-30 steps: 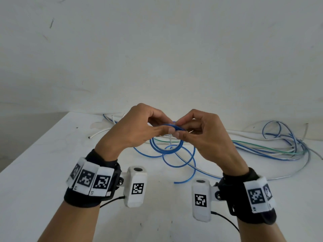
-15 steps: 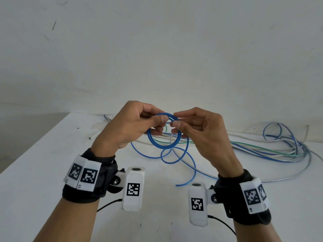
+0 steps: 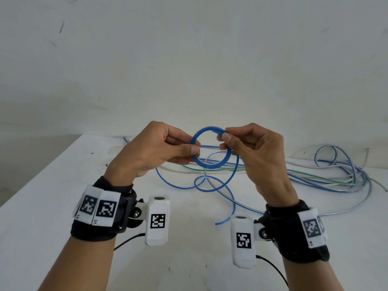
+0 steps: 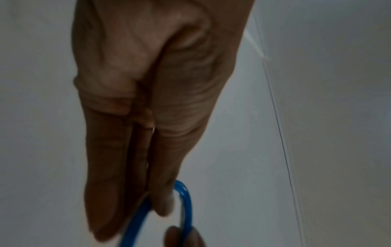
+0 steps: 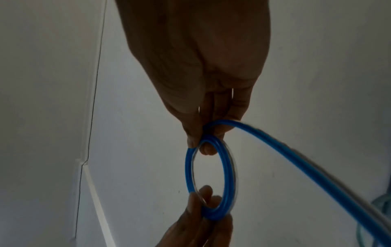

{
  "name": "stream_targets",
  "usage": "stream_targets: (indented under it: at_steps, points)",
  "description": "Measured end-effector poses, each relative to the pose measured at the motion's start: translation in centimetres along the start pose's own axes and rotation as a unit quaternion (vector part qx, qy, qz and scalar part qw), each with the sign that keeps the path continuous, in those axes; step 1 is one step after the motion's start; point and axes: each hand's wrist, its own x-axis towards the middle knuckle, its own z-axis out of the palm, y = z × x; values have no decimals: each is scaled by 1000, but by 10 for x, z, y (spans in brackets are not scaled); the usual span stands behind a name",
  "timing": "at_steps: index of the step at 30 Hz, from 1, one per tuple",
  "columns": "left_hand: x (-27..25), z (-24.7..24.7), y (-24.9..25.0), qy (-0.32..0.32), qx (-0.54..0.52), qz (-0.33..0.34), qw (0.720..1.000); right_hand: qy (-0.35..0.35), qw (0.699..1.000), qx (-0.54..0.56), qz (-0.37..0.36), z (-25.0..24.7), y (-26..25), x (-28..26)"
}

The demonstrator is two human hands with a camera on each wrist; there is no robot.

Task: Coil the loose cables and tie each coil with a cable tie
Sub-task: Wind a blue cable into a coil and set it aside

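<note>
Hands point(image 3: 210, 152) pinching opposite rims of blue coil point(image 3: 212, 148), above table point(image 3: 63, 185).

Where the left hand point(image 3: 155, 152) pinches the blue coil point(image 3: 212, 148), thumb and forefinger cover that part of the ring, and the turns cannot be counted. The right hand point(image 3: 252, 150) likewise hides the coil's upper right arc. In the left wrist view the coil is blurred and cut off by the bottom edge. The cable tangle point(image 3: 336, 175) on the counter point(image 3: 52, 206) is too fine to separate strand by strand, and no cable tie can be made out
</note>
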Motion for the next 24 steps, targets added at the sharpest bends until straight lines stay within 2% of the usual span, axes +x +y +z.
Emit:
stream_targets:
  at_steps: [3,5,9,13,15,19,22,24]
  points:
    - [1,1,1,22,-56,21,998,4,1000,-1,10,2,-1,-1]
    - [1,-1,2,46,-88,29,995,-29,999,-17,18,3,-2,-1]
    - [0,-6,3,56,-89,26,994,-45,999,-28,12,4,-2,-1]
    - [1,-6,1,48,12,37,998,-84,992,-90,16,1,1,-1]
    - [0,-2,3,21,62,49,997,-115,983,-141,27,2,4,-2]
    - [-2,1,2,-17,192,40,980,-170,964,-201,27,7,7,-4]
    - [-2,2,0,-25,236,23,971,-160,961,-225,15,7,9,-4]
    - [-2,1,-1,-12,222,26,975,-142,964,-223,6,9,11,-4]
